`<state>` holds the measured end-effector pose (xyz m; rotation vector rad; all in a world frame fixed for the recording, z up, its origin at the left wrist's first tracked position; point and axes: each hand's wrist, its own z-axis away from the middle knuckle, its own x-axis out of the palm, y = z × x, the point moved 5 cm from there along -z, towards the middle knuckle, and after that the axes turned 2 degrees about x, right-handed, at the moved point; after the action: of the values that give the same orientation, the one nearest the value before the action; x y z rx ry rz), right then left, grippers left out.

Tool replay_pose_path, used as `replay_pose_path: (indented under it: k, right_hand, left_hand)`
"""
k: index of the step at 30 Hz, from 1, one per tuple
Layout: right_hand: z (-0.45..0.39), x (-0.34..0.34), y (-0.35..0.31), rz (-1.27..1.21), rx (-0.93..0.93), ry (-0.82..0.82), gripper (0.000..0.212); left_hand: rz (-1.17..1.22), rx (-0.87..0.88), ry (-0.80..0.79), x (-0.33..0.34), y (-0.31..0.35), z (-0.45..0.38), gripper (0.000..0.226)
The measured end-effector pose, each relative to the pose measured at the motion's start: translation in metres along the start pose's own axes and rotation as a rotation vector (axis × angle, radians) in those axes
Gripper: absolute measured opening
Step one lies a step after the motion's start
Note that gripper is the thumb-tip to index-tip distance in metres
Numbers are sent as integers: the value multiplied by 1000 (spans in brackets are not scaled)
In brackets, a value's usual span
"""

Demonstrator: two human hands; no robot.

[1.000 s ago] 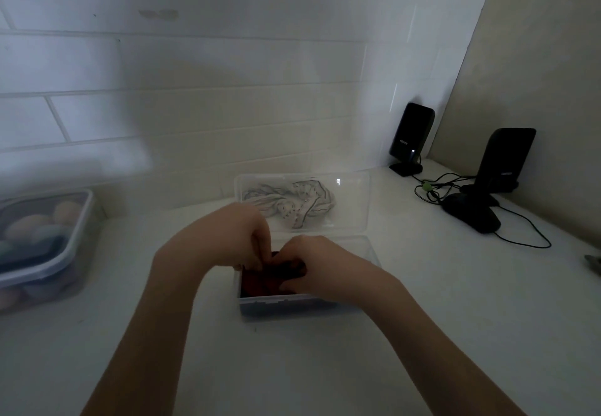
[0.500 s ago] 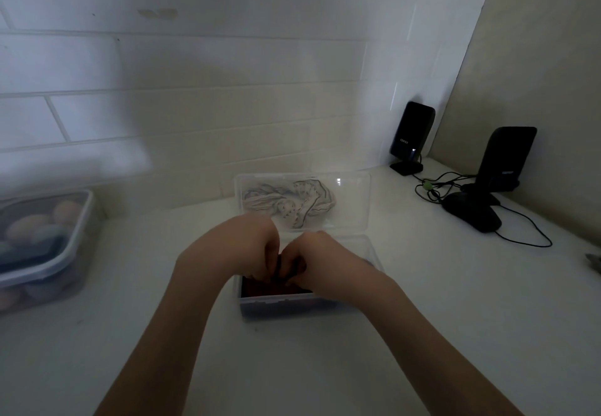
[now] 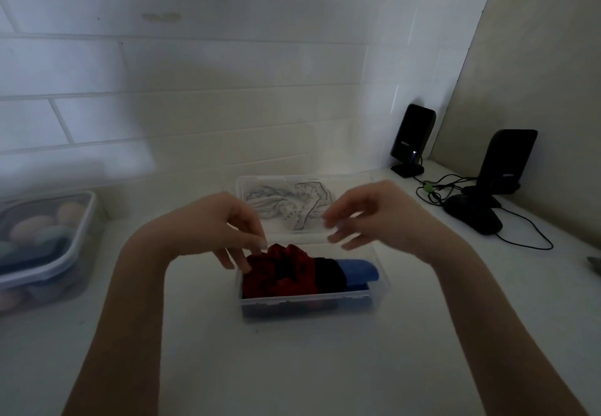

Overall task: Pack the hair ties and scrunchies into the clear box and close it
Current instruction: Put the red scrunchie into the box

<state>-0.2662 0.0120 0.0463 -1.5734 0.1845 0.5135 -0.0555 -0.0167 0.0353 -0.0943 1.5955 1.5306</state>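
Both hands, left (image 3: pixel 224 220) and right (image 3: pixel 374 214), have lifted apart, grips open, baring ruffled red scrunchie (image 3: pixel 279 269) in clear box (image 3: pixel 305 305).

We are seeing two bare forearms entering from the lower edge, with no sleeves showing on either. The left hand (image 3: pixel 224 223) and right hand (image 3: pixel 374 217) are wearing no gloves. No rings, watch or bracelets are showing at the fingers or wrists. The nails are looking short and pale, though the dim light is blurring detail.
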Motion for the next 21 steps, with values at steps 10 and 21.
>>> replay_pose_path:
  k: [10,21]
  right_hand:
    - [-12,-63,72,-154,-13,605,20]
    - [-87,-17,111,172,-61,155,42]
  left_hand:
    - [-32,58,145,-20,-8,6,4]
    - [-132,-151,-245,7,-15,6,12]
